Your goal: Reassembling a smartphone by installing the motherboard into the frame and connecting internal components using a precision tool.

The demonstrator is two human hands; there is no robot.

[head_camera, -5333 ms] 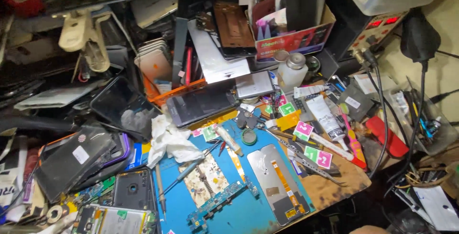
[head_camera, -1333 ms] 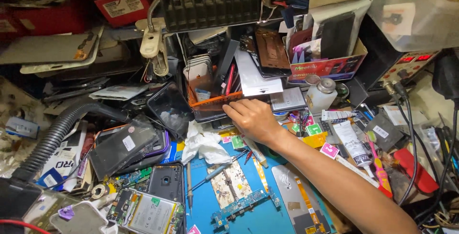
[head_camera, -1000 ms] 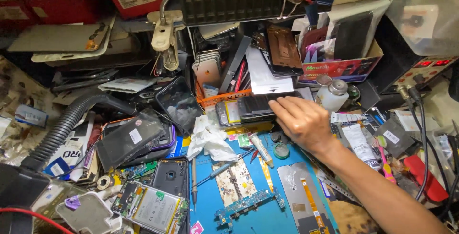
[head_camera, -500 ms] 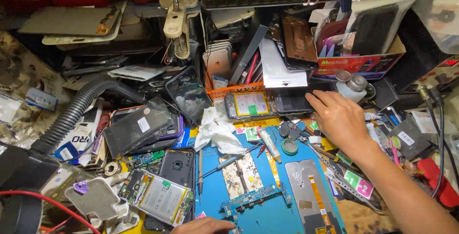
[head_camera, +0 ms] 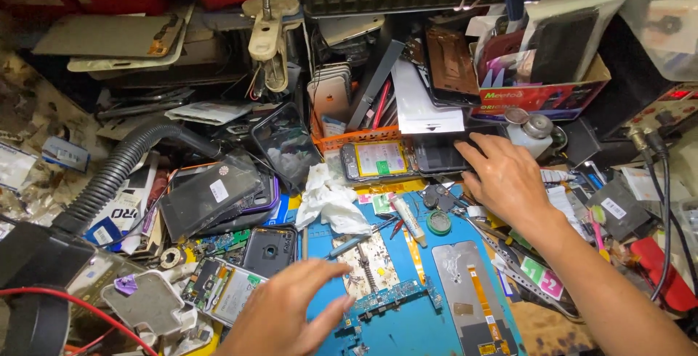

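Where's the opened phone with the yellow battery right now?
In the head view the opened phone with the yellow battery lies upper middle of the bench, below the orange rack, just left of the dark phone that the right hand touches.

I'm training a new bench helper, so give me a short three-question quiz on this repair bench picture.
1. True or false: the right hand rests on a dark phone at the back of the bench.
2. Which lies nearest the left hand? A) grey hose B) circuit board C) red box
3. What colour is the mat under the opened phone parts?

Key: 1 true; 2 B; 3 blue.
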